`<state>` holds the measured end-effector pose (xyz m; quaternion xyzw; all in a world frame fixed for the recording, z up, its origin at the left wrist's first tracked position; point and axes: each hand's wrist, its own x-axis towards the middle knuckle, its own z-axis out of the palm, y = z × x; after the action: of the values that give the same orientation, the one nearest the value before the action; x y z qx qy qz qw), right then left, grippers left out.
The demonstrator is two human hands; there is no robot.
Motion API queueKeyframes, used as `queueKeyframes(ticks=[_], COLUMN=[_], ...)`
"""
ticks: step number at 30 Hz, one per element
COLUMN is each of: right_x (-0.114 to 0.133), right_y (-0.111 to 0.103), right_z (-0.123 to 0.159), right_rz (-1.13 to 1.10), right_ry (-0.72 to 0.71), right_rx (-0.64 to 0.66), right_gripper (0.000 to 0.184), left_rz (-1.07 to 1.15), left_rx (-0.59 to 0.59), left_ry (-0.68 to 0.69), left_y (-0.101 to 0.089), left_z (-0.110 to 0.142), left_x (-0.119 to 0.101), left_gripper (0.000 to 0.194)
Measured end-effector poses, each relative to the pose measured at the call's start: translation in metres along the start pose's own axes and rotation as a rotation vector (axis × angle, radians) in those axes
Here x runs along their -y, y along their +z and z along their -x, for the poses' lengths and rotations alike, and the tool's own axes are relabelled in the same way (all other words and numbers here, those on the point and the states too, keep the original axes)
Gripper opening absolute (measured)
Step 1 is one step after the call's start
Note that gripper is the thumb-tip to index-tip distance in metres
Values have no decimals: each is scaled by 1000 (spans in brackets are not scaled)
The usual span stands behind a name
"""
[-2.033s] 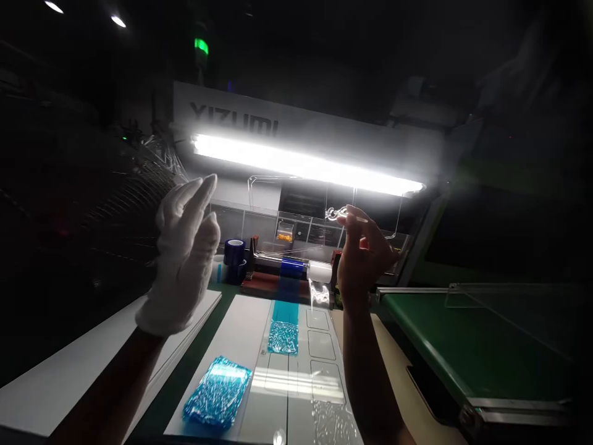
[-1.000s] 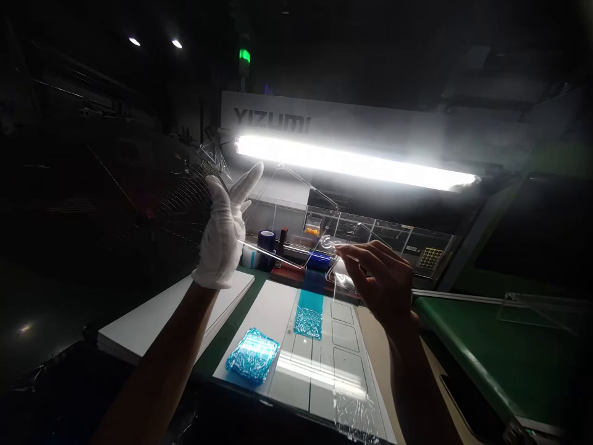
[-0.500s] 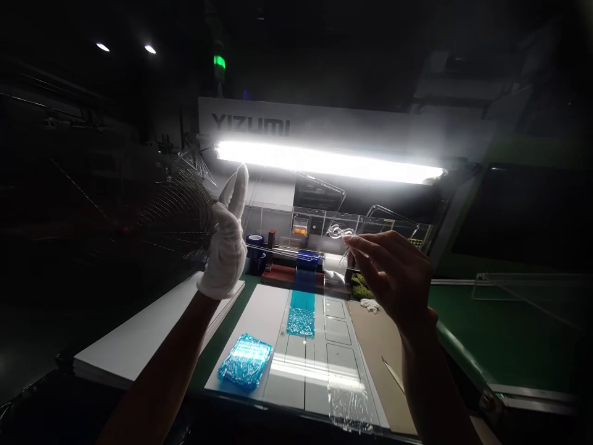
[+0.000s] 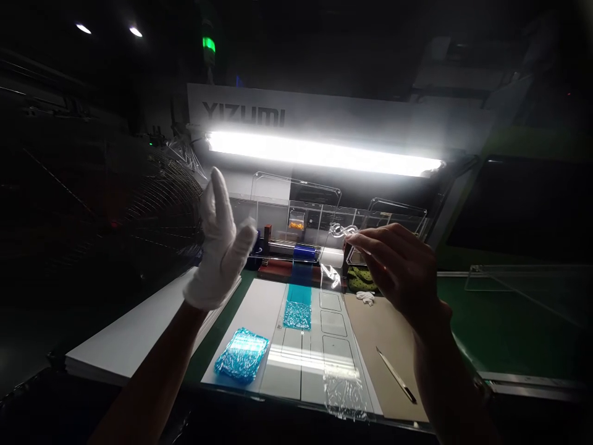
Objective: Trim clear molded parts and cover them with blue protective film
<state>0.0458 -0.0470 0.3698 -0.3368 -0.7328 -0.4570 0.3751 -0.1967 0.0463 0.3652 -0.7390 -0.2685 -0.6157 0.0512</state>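
Bare, my right hand (image 4: pixel 401 272) pinches a clear curly plastic runner (image 4: pixel 340 230) between thumb and fingertips, below the lamp. Beside the runner rises a clear plastic panel (image 4: pixel 301 182) with rounded corners, and a second clear panel (image 4: pixel 401 205) shows behind the right fingers. Both seem joined to the runner, but their see-through edges make this hard to tell. In a white glove, my left hand (image 4: pixel 217 253) is raised left of the panel, fingers up and thumb apart, holding nothing. Its thumb tip is slightly blurred.
A lit tube lamp (image 4: pixel 324 154) spans the back. Blue film (image 4: pixel 299 300) runs from a roll (image 4: pixel 304 252) over a marked board (image 4: pixel 287 371). A blue film stack (image 4: pixel 243 353), a pen-like tool (image 4: pixel 396 375), white sheets (image 4: pixel 134 327) and a fan (image 4: pixel 162 204) are around.
My left hand has turned and opened, its thumb swinging out to the right. The left clear panel looks more squarely facing me. My right hand keeps its pinch. The view has shifted slightly.
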Motion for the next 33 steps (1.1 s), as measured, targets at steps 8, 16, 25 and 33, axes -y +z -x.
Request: queueKeyframes(ticks=[8, 16, 25, 33], right_x=[2, 22, 36, 13], right_y=[10, 40, 66, 35], right_z=[-5, -21, -19, -11], right_rz=[43, 172, 177, 66], right_ry=[-40, -62, -169, 270], right_rx=[108, 97, 186, -132], right_gripper=[18, 13, 16, 46], left_rz=[-308, -314, -355, -506], left_rx=[97, 67, 195, 61], left_ry=[347, 169, 257, 203], left_y=[-4, 26, 24, 19], left_z=[4, 34, 37, 31], left_x=[-22, 5, 36, 53], left_gripper=[116, 108, 118, 128])
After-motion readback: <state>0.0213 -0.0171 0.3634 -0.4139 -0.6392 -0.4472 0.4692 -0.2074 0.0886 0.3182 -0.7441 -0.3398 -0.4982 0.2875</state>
